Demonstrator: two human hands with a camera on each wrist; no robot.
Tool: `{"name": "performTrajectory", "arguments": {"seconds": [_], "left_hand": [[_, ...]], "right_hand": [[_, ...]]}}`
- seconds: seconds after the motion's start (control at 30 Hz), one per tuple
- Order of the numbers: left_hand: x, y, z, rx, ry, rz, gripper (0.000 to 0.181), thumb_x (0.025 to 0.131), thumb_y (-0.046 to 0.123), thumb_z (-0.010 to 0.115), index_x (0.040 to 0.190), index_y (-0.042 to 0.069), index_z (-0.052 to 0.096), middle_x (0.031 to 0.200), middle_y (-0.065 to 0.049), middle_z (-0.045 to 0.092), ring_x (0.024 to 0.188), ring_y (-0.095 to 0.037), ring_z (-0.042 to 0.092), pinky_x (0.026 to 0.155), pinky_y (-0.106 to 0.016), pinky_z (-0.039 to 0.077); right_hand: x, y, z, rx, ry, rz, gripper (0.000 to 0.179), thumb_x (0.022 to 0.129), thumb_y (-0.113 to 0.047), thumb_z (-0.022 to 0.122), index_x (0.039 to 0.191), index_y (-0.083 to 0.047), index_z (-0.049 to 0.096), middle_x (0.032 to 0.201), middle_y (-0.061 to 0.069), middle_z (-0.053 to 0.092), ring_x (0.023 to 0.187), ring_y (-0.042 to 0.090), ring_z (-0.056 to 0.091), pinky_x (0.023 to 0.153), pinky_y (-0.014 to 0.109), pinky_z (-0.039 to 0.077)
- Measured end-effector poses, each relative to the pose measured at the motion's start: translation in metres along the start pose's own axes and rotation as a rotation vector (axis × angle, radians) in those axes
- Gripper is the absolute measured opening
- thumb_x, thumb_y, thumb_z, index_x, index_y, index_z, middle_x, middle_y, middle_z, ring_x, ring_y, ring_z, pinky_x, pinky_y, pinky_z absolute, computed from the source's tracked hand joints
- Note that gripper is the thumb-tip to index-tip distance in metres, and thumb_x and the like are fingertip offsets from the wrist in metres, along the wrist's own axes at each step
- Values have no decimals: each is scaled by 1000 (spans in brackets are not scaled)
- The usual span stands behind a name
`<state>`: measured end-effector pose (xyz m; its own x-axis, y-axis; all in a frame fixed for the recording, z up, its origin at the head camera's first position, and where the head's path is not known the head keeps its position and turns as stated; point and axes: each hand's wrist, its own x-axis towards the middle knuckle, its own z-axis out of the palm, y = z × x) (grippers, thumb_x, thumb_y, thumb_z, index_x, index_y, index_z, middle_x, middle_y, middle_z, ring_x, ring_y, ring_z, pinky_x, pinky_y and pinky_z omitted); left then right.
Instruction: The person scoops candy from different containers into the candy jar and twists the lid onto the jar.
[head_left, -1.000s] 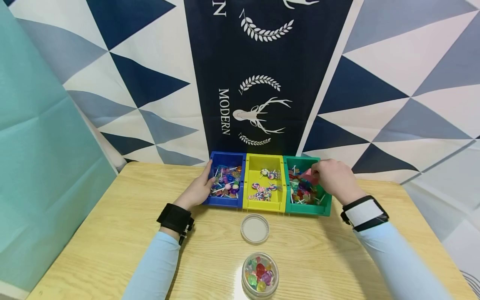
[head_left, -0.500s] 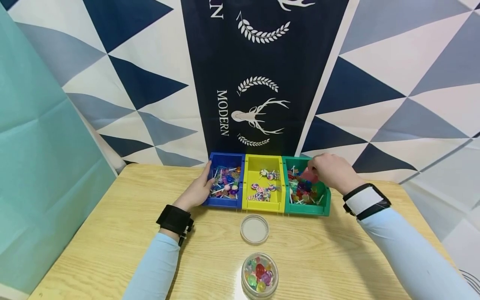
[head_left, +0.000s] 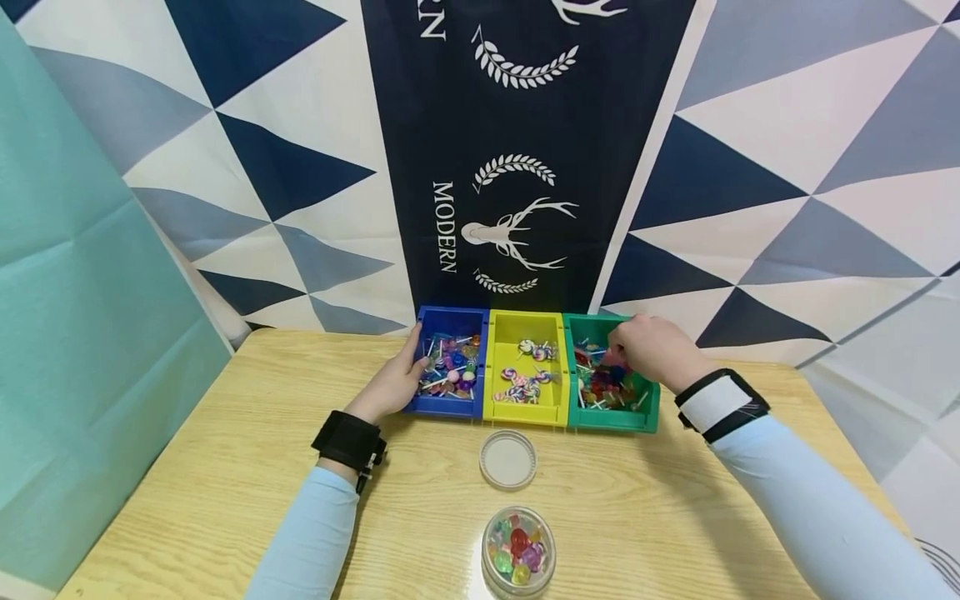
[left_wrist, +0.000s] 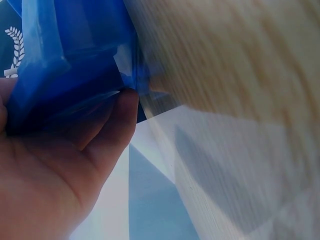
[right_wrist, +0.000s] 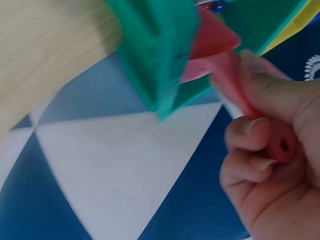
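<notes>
My left hand [head_left: 393, 382] grips the left wall of a blue bin [head_left: 442, 407], thumb over the rim and fingers along the outside. In the left wrist view the fingers lie against the blue plastic [left_wrist: 90, 25]. Over the right side of a green bin [head_left: 611, 419], my right hand [head_left: 654, 350] holds a pink-red scoop [right_wrist: 231, 85]. Its handle runs through the curled fingers in the right wrist view. The scoop's bowl dips inside the green bin among colourful lollipops and gem-like pieces, mostly hidden by the hand in the head view.
A yellow bin [head_left: 525, 414] with several swirl lollipops joins the blue and green bins in a row against the wall. In front of it lie a round lid [head_left: 508, 460] and a clear jar [head_left: 517, 590] of coloured gem-like pieces on the wooden table [head_left: 420, 517].
My right hand has moved slightly left and down over the green bin, and the scoop sits deeper among the pieces. The left hand stays on the blue bin.
</notes>
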<state>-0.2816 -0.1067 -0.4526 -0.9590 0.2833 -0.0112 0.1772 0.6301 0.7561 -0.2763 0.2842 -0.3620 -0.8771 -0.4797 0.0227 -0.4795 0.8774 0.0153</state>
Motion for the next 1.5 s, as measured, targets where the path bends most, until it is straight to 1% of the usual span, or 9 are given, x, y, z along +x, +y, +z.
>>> {"name": "performTrajectory", "arguments": {"seconds": [0.3, 0.57, 0.73, 0.9, 1.03, 1.13, 1.27, 1.37, 1.5], "left_hand": [[2, 0, 1, 2, -3, -2, 64, 110, 19, 35, 162, 16, -2, 164, -15, 13, 147, -34, 22, 117, -51, 20], [3, -1, 1, 1, 3, -1, 63, 110, 20, 35, 162, 15, 0, 164, -15, 14, 147, -34, 21, 117, -51, 19], [3, -2, 1, 2, 6, 6, 63, 110, 20, 35, 162, 14, 0, 164, -16, 14, 147, -35, 22, 117, -51, 20], [3, -2, 2, 4, 3, -7, 63, 110, 21, 35, 162, 17, -1, 164, -14, 14, 147, -34, 22, 118, -50, 20], [3, -2, 2, 1, 4, -9, 63, 110, 21, 34, 162, 16, -1, 164, -14, 13, 147, -34, 22, 118, -50, 20], [3, -1, 3, -4, 5, -14, 62, 110, 21, 34, 162, 17, -1, 165, -14, 14, 147, -34, 21, 118, -50, 20], [4, -2, 3, -7, 5, -16, 62, 110, 21, 34, 162, 17, -1, 165, -13, 13, 147, -33, 21, 118, -50, 19], [4, -3, 3, -9, 2, -18, 63, 110, 20, 35, 162, 18, -1, 165, -13, 13, 148, -33, 21, 118, -49, 19], [3, -3, 3, -7, 4, -17, 63, 110, 19, 35, 162, 18, -2, 165, -13, 12, 148, -33, 20, 118, -50, 19]], "right_hand": [[2, 2, -9, 116, -64, 52, 27, 90, 3, 62, 67, -11, 59, 62, -1, 34, 57, 17, 36, 55, 31, 29], [1, 22, -8, 336, -79, 193, 21, 90, 3, 56, 78, -4, 70, 73, 2, 63, 69, 21, 52, 62, 34, 42], [-8, 35, 1, 549, -124, 317, 20, 98, -7, 56, 88, 1, 72, 83, 6, 67, 73, 21, 49, 60, 33, 37], [-18, 33, 12, 618, -74, 368, 20, 100, -8, 54, 96, 3, 71, 91, 12, 68, 77, 24, 53, 63, 32, 39], [-24, 22, 18, 619, -39, 393, 23, 101, -9, 50, 99, 1, 70, 97, 14, 67, 77, 24, 53, 64, 33, 41], [-29, 13, 23, 576, 1, 382, 24, 102, -12, 51, 96, 0, 70, 86, 11, 65, 69, 22, 51, 58, 32, 40], [-37, -1, 30, 452, 62, 333, 21, 99, -18, 62, 94, 1, 69, 69, 4, 54, 61, 19, 48, 53, 32, 35], [-42, -11, 37, 342, 103, 309, 19, 95, -18, 68, 94, 1, 68, 65, 3, 47, 59, 20, 46, 53, 32, 33], [-48, -26, 50, 163, 188, 286, 20, 96, -16, 66, 87, 1, 63, 60, 4, 46, 52, 20, 47, 46, 34, 38]]}}
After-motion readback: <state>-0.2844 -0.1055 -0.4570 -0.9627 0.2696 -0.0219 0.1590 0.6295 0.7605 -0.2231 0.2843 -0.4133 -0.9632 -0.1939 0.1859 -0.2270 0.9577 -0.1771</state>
